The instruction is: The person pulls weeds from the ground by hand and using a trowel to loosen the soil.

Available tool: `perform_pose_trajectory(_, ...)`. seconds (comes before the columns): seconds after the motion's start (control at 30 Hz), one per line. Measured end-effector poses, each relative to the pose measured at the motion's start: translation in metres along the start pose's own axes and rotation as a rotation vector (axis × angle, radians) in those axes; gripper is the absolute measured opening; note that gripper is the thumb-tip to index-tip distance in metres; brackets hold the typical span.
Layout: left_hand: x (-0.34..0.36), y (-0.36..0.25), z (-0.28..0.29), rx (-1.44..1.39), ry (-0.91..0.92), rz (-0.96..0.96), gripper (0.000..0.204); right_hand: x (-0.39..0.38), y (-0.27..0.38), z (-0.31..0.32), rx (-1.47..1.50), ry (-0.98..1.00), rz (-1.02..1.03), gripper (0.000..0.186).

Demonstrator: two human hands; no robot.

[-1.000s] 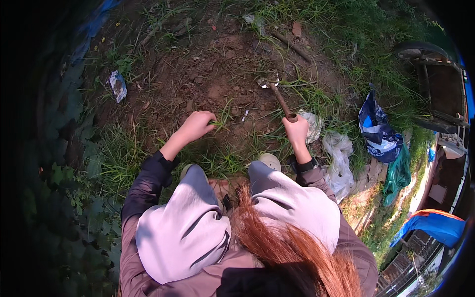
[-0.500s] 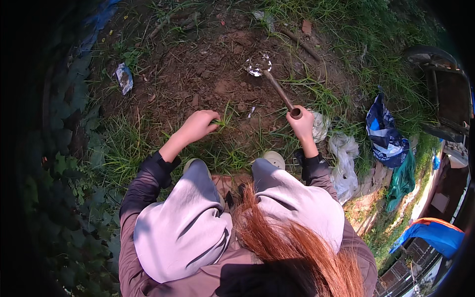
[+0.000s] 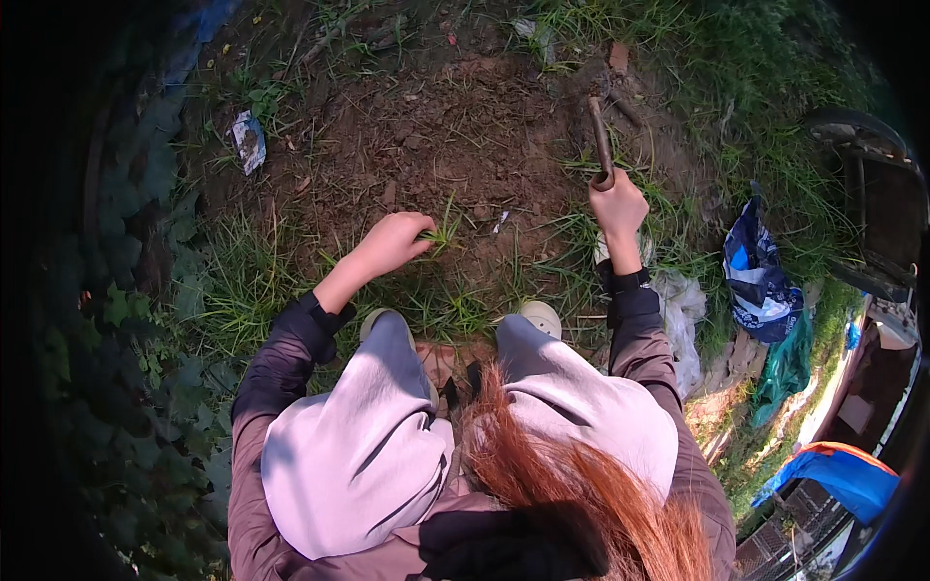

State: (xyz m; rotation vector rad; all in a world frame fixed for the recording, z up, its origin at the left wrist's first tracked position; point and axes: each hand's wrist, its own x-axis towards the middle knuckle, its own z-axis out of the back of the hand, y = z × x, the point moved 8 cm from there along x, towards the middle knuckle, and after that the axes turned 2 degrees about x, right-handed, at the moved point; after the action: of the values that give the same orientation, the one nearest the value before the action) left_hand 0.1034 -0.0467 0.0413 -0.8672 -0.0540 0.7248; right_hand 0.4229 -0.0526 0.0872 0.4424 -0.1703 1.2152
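Your left hand (image 3: 392, 242) pinches a tuft of grass (image 3: 444, 235) at the edge of the bare soil patch (image 3: 436, 136). Your right hand (image 3: 618, 205) grips a wooden-handled digging tool (image 3: 601, 145), its far end down in the dirt near a blue bag (image 3: 756, 276).

Bare soil (image 3: 455, 145) in the upper middle of the frame lies open between both hands, hemmed by grass tufts (image 3: 441, 237) below and crumpled bags (image 3: 756, 276) at right.

Two hands (image 3: 392, 242), one wooden-handled tool (image 3: 601, 142), two shoes (image 3: 540, 317), one crumpled wrapper (image 3: 249, 140)
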Motion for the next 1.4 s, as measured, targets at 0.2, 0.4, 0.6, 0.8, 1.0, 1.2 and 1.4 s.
perform_pose_trajectory(0.2, 0.000, -0.004, 0.006, -0.011, -0.021, 0.004, 0.018, -0.002, 0.029, -0.040, 0.087, 0.070, 0.104, 0.019)
perform_pose_trajectory(0.4, -0.004, 0.002, 0.006, -0.041, -0.022, 0.042, 0.019, -0.061, 0.046, -0.011, 0.190, 0.270, 0.304, 0.015)
perform_pose_trajectory(0.6, -0.005, -0.006, 0.002, -0.074, -0.001, 0.052, 0.021, -0.055, 0.007, 0.021, 0.403, 0.127, -0.021, 0.017)
perform_pose_trajectory(0.8, 0.005, -0.019, 0.008, -0.092, -0.021, 0.035, 0.021, -0.003, -0.028, -0.046, 0.481, 0.341, -0.448, 0.025)
perform_pose_trajectory(1.0, 0.005, -0.028, 0.023, -0.092, -0.042, -0.001, 0.019, 0.037, 0.025, -0.076, 0.444, 0.265, -0.504, 0.028)
perform_pose_trajectory(1.2, -0.006, -0.027, 0.021, -0.073, -0.019, 0.040, 0.021, 0.009, 0.007, -0.081, 0.495, 0.247, -0.478, 0.027)
perform_pose_trajectory(1.4, -0.024, -0.015, 0.013, -0.043, -0.056, 0.040, 0.021, -0.001, 0.005, -0.093, 0.534, 0.218, -0.481, 0.026)
